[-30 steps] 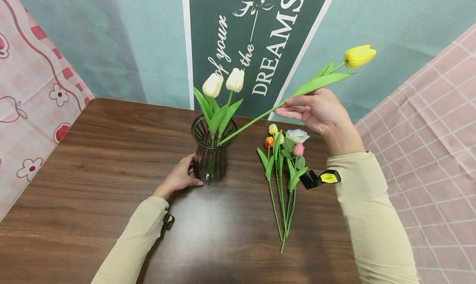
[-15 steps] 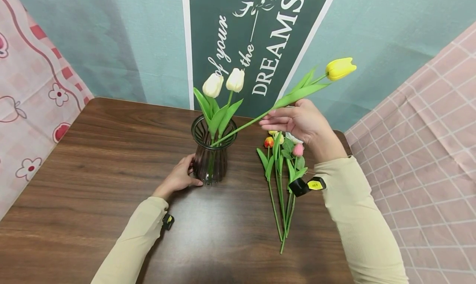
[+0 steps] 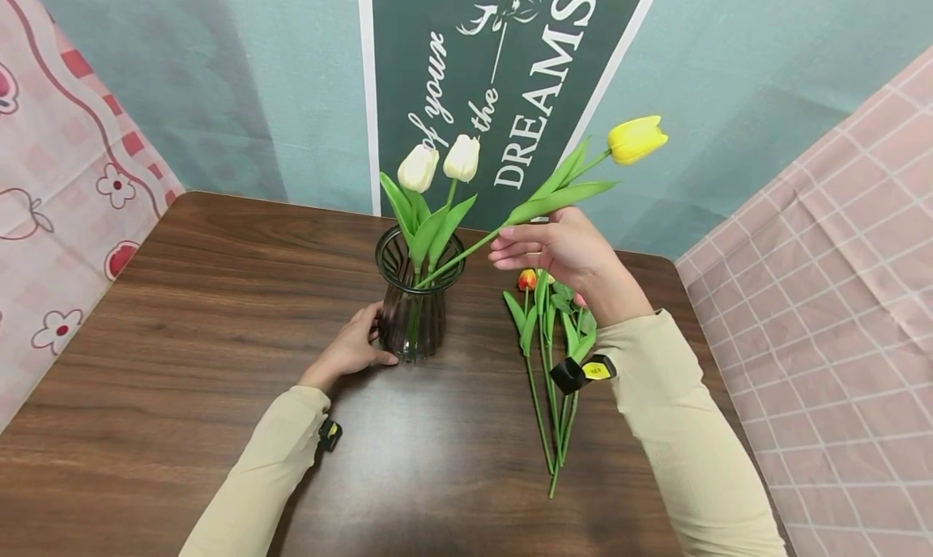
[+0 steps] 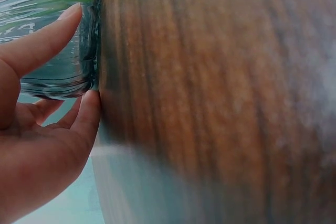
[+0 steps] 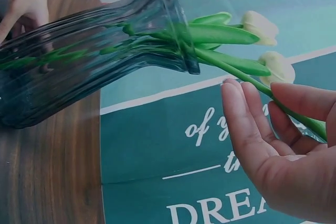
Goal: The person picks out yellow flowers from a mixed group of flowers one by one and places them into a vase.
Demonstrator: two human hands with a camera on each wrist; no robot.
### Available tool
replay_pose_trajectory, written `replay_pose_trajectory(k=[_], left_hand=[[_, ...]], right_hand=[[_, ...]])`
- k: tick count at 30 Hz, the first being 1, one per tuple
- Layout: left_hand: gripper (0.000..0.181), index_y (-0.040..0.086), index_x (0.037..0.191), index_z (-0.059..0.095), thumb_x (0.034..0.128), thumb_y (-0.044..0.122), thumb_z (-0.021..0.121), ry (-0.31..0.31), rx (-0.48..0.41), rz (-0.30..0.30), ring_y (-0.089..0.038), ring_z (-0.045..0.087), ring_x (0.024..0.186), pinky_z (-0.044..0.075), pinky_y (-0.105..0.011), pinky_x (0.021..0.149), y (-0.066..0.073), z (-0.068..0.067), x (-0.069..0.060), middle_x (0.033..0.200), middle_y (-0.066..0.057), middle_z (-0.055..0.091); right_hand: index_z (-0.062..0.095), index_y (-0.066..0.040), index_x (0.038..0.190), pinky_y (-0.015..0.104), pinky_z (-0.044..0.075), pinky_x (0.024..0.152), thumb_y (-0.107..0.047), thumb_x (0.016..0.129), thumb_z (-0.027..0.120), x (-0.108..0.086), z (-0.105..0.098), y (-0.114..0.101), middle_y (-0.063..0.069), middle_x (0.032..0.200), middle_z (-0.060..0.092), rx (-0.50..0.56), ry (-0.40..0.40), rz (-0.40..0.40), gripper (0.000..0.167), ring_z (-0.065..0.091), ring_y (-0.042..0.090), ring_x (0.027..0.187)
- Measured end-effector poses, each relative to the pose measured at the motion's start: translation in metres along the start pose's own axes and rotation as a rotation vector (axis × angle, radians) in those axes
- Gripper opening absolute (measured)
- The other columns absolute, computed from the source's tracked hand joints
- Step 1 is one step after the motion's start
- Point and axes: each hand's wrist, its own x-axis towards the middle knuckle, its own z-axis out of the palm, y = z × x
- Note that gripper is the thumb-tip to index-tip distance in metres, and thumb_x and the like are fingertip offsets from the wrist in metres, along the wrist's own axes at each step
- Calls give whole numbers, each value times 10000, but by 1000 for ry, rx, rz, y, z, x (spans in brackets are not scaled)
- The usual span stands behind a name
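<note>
So the left hand [image 3: 355, 345] is cupped round the base of the vase [image 3: 411, 322], thumb on one side and fingers on the other, and the vase is upright on the table [image 3: 219, 314] with two white tulips [image 3: 418, 168] in it. Right hand [image 3: 572, 249] has a yellow tulip [image 3: 636, 140] pinched by the stem, other fingers kinda loose, bloom tilted up and away, stem's tip inside the rim. More flowers [image 3: 548, 355] lie just beside, partly under that wrist from the head view.
</note>
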Motion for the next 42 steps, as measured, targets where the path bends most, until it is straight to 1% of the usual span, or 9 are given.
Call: replay_pose_trajectory(k=[6, 10, 19, 24, 26, 30, 32, 38, 42], left_hand=[[867, -73, 1343, 308, 629, -9, 796, 10, 3, 6, -394, 421, 1172, 380, -409, 973, -1, 0, 0, 1270, -284, 380], [868, -72, 1342, 310, 627, -6, 797, 11, 4, 6, -393, 420, 1173, 379, -411, 973, -1, 0, 0, 1268, -285, 382], [869, -69, 1345, 308, 630, -4, 797, 11, 6, 6, -395, 417, 1172, 374, -418, 977, -1, 0, -1, 1266, -283, 382], [870, -71, 1344, 307, 630, 2, 799, 10, 7, 7, -396, 417, 1170, 373, -419, 977, 0, 1, -1, 1263, -285, 383], [871, -73, 1344, 305, 631, 3, 799, 10, 8, 8, -397, 415, 1173, 371, -419, 978, -1, 1, -1, 1265, -287, 380], [868, -73, 1343, 307, 631, -2, 797, 12, 4, 8, -398, 409, 1179, 365, -420, 983, -1, 1, -1, 1269, -288, 375], [865, -74, 1342, 308, 631, -2, 795, 12, 6, 11, -400, 409, 1178, 363, -426, 983, -1, 1, -1, 1268, -289, 375], [876, -65, 1358, 291, 642, 0, 791, 4, 9, 2, -388, 396, 1195, 361, -424, 986, -2, 2, 0, 1285, -281, 362], [880, -68, 1362, 283, 644, -3, 788, 1, 7, 2, -393, 389, 1199, 357, -427, 987, -1, 2, 0, 1287, -285, 356]], right_hand=[[578, 49, 919, 468, 507, 752, 106, 848, 532, 5, 6, 6, 169, 745, 663, -38, 3, 9, 102, 658, 269, 667], [554, 66, 933, 447, 521, 729, 107, 853, 523, 7, 10, 10, 149, 739, 667, -45, -7, 19, 95, 654, 248, 647], [510, 60, 990, 391, 543, 674, 64, 881, 512, 11, 13, 17, 152, 710, 645, -63, -10, 51, 109, 642, 232, 619], [485, 140, 1106, 404, 539, 689, 0, 909, 508, 13, 16, 20, 146, 697, 646, -129, 4, 87, 243, 648, 233, 625], [483, 145, 1127, 387, 544, 667, -16, 915, 505, 14, 17, 22, 140, 692, 645, -156, 10, 97, 267, 646, 226, 620], [506, 119, 1100, 361, 548, 624, -32, 921, 502, 16, 17, 25, 142, 681, 638, -172, 11, 111, 234, 640, 219, 600], [507, 113, 1111, 364, 548, 622, -37, 922, 503, 17, 17, 27, 144, 685, 638, -182, 5, 119, 241, 639, 218, 598], [443, 135, 1225, 362, 546, 649, -35, 928, 486, 17, 13, 30, 133, 717, 636, -233, -13, 144, 344, 638, 204, 618], [455, 131, 1208, 361, 546, 655, -19, 927, 478, 16, 6, 33, 142, 731, 636, -239, 1, 151, 319, 639, 203, 623]])
